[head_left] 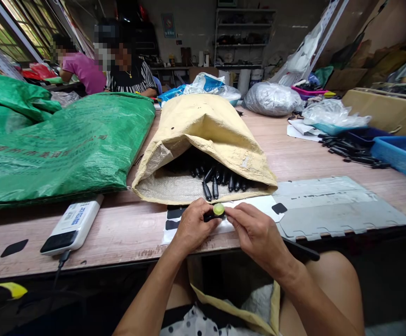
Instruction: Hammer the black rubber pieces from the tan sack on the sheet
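At the table's front edge, my left hand (pixel 196 224) is closed on a small black part (pixel 208 216). A round yellow-green piece (pixel 218 209) shows at that part's end, between my two hands. My right hand (pixel 257 228) is closed, its fingertips pinched beside the round piece; what they grip is too small to tell. Just beyond my hands lies a pale yellow woven sack (pixel 203 116), its mouth facing me, with several black tapered parts (pixel 215 188) inside. A white sheet with black patches (pixel 272 205) lies under and beside my hands.
A green sack (pixel 66 140) and a white power bank (pixel 73 224) are at left. Grey foam mat (pixel 328 205), black parts (pixel 349 149) and a blue tray (pixel 403 156) are at right. An open sack (pixel 276 303) hangs at my lap. Two people sit across at the back left.
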{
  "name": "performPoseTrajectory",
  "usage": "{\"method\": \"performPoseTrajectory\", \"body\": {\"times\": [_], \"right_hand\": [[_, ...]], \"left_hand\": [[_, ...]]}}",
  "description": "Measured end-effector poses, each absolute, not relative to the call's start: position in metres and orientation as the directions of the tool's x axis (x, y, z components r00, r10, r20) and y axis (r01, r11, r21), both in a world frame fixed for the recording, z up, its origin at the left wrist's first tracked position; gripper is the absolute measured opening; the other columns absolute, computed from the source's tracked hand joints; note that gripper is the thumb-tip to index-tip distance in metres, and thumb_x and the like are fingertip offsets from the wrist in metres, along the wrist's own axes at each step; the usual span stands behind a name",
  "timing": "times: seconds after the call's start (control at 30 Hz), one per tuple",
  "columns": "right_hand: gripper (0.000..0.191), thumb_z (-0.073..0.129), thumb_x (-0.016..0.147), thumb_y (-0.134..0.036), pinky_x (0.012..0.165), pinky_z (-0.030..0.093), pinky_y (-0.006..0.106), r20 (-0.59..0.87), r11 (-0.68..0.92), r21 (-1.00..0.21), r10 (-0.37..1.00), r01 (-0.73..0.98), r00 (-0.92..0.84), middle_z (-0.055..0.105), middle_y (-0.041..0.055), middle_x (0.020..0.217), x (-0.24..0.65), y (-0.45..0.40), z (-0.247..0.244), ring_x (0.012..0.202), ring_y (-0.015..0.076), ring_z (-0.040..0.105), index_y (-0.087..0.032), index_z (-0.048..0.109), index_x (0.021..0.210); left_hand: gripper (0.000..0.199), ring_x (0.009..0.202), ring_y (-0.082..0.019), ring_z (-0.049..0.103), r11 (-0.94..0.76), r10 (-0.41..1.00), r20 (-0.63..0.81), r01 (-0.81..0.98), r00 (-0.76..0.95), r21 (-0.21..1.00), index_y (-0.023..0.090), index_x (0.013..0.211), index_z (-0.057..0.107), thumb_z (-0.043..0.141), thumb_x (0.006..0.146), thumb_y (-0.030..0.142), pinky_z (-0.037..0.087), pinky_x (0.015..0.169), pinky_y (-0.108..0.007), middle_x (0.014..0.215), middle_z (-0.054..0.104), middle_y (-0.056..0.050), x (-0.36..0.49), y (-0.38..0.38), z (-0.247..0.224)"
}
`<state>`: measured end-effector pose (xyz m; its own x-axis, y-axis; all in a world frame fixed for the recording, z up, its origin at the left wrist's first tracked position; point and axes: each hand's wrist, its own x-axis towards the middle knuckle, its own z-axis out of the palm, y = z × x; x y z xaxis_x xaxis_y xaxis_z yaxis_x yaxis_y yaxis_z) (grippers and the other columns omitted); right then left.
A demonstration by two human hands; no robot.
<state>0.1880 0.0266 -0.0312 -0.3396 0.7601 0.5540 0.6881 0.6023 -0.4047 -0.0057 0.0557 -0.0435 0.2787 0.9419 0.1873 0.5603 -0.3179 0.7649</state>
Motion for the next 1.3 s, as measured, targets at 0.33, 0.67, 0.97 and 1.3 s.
{"method": "performPoseTrajectory", "body": {"times": [0.33, 0.67, 0.97, 1.3], "right_hand": [[0.028, 0.053, 0.097, -0.017, 0.085, 0.052, 0.034, 0.586, 0.556, -0.443, 0.773, 0.703, -0.242, 0.069, 0.0064, 0.1, 0.199, 0.024, -0.024, 0.095, 0.0201, 0.064, -0.022, 0.067, 0.12], [0.023, 0.055, 0.097, -0.025, 0.086, 0.051, 0.033, 0.596, 0.45, -0.412, 0.791, 0.793, -0.139, 0.07, 0.0042, 0.102, 0.225, 0.036, -0.035, 0.095, 0.0198, 0.064, -0.025, 0.069, 0.115], [0.022, 0.061, 0.092, -0.024, 0.09, 0.043, 0.04, 0.573, 0.38, -0.231, 0.797, 0.896, -0.19, 0.067, 0.0057, 0.102, 0.239, 0.051, -0.048, 0.099, 0.0237, 0.056, -0.025, 0.07, 0.112], [0.015, 0.057, 0.096, -0.034, 0.09, 0.035, 0.043, 0.427, 0.665, -0.146, 0.71, 0.732, -0.56, 0.064, 0.0064, 0.095, 0.194, 0.057, -0.03, 0.1, 0.0242, 0.048, -0.021, 0.065, 0.097]], "left_hand": [[0.015, 0.084, -0.018, 0.058, -0.279, 0.956, 0.167, 0.56, 0.243, 0.78, 0.022, 0.093, 0.077, 0.073, 0.079, 0.018, 0.043, 0.077, -0.03, 0.085, 0.061, -0.001, -0.005, 0.056, -0.046], [0.014, 0.087, -0.02, 0.058, -0.304, 0.948, 0.18, 0.583, 0.262, 0.754, 0.022, 0.095, 0.075, 0.066, 0.088, 0.031, 0.043, 0.078, -0.032, 0.088, 0.062, -0.003, -0.006, 0.055, -0.042], [0.02, 0.094, -0.021, 0.059, -0.34, 0.932, 0.19, 0.565, 0.308, 0.752, 0.022, 0.098, 0.073, 0.057, 0.095, 0.033, 0.043, 0.084, -0.033, 0.092, 0.063, -0.004, -0.007, 0.054, -0.042], [0.022, 0.091, -0.021, 0.058, -0.444, 0.885, 0.26, 0.534, 0.385, 0.719, 0.021, 0.102, 0.071, 0.052, 0.099, 0.032, 0.044, 0.083, -0.033, 0.09, 0.062, -0.004, -0.008, 0.052, -0.041]]}}
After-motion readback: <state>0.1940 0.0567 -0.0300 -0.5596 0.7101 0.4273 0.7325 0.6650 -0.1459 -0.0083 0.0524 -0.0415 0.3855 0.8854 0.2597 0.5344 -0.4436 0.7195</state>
